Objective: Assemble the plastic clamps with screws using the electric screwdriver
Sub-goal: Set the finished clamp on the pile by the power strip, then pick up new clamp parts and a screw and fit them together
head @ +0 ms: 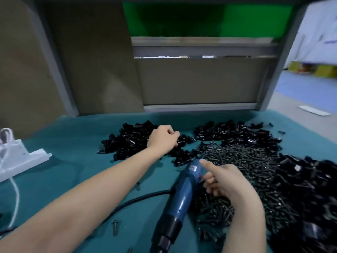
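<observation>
— Head view: how far along is it?

— Between steps, I'd judge. Nothing is being driven. The screwdriver (180,194), smooth blue plastic with a black collar, lies near the table's (73,143) near edge.

— And the hands?

— The left hand (163,137) has its fingers curled into the glossy black clamps (127,141) toward the far edge. I cannot tell if it grips one. The right hand (229,183) holds nothing, with its forefinger straight on the screwdriver's nose. Dull, thin screws (242,157) are heaped beside it.

Left hand (163,138) on clamps (127,139), right hand (231,185) beside screwdriver (182,194)
</observation>
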A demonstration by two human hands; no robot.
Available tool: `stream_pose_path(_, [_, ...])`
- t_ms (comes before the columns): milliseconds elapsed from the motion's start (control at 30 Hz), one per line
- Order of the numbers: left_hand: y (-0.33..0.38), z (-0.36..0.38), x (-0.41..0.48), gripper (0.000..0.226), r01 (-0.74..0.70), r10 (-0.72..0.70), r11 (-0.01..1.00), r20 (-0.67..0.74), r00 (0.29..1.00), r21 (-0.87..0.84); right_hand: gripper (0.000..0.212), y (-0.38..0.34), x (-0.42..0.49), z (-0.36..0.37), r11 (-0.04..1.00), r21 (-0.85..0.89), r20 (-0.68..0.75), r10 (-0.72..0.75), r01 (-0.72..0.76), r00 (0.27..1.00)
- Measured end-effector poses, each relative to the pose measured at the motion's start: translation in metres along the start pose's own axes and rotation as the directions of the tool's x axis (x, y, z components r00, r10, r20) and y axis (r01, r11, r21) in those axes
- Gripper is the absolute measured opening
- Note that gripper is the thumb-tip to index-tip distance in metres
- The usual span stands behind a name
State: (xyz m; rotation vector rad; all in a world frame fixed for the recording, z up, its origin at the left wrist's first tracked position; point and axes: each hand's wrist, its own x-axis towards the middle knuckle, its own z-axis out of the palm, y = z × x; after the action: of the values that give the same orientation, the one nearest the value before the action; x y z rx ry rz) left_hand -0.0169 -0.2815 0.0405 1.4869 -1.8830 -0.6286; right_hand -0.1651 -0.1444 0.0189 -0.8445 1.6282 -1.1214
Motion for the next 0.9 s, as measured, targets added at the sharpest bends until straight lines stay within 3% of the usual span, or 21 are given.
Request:
stream_pose_path(67, [0.025, 0.018, 0.022, 0.006, -0.088, 0.068, 0.984, 0.128, 0.989, 0.153, 0.043, 0.001, -0.003, -0.010, 0.998, 0.062, 0.014, -0.028, 0.027, 1.000])
stream_pose_path(133, [0.046, 0.041, 0.039, 0.031, -0.223, 0.136, 0.918, 0.270, 0.953, 0.327, 0.042, 0.004, -0.007, -0.019, 0.992, 0.120, 0.012, -0.047, 0.045, 0.999])
stream_pose_path(233, [0.064, 0.072, 0.052, 0.051, -0.373, 0.119, 0.718, 0.425, 0.897, 0.587, 0.040, 0.009, -0.010, -0.036, 0.980, 0.189, -0.049, -0.049, 0.058, 0.998])
stream_pose_path(333, [0.063, 0.083, 0.055, 0.031, -0.389, 0.076, 0.553, 0.421, 0.904, 0.737, 0.040, 0.013, -0.011, -0.046, 0.968, 0.240, -0.060, -0.064, 0.076, 0.996])
stream_pose_path(500, [0.043, 0.081, 0.062, 0.021, -0.452, 0.192, 0.405, 0.409, 0.892, 0.795, 0.045, 0.014, -0.008, -0.046, 0.958, 0.268, -0.001, -0.110, 0.106, 0.994])
stream_pose_path(567, [0.038, 0.078, 0.061, 0.017, -0.484, 0.228, 0.397, 0.427, 0.875, 0.779, 0.044, 0.013, -0.008, -0.044, 0.952, 0.284, 0.012, -0.121, 0.112, 0.993])
stream_pose_path(600, [0.038, 0.076, 0.059, 0.015, -0.480, 0.243, 0.442, 0.414, 0.878, 0.758, 0.044, 0.013, -0.008, -0.043, 0.948, 0.295, 0.013, -0.129, 0.120, 0.992])
stream_pose_path(667, [0.043, 0.065, 0.053, 0.019, -0.424, 0.269, 0.679, 0.334, 0.903, 0.600, 0.045, 0.012, -0.010, -0.042, 0.931, 0.329, 0.000, -0.168, 0.158, 0.986])
stream_pose_path(733, [0.054, 0.045, 0.040, 0.019, -0.315, 0.248, 0.924, 0.289, 0.925, 0.216, 0.041, 0.009, -0.012, -0.039, 0.915, 0.323, -0.059, -0.234, 0.241, 0.970])
stream_pose_path(800, [0.061, 0.018, 0.014, 0.017, -0.216, 0.257, 0.963, 0.297, 0.920, -0.164, 0.037, 0.000, -0.014, -0.034, 0.901, 0.243, -0.109, -0.343, 0.360, 0.933])
stream_pose_path(900, [0.057, -0.029, -0.035, 0.021, -0.080, 0.253, 0.915, 0.410, 0.876, -0.395, 0.051, -0.023, -0.019, -0.018, 0.859, 0.071, -0.002, -0.509, 0.508, 0.861])
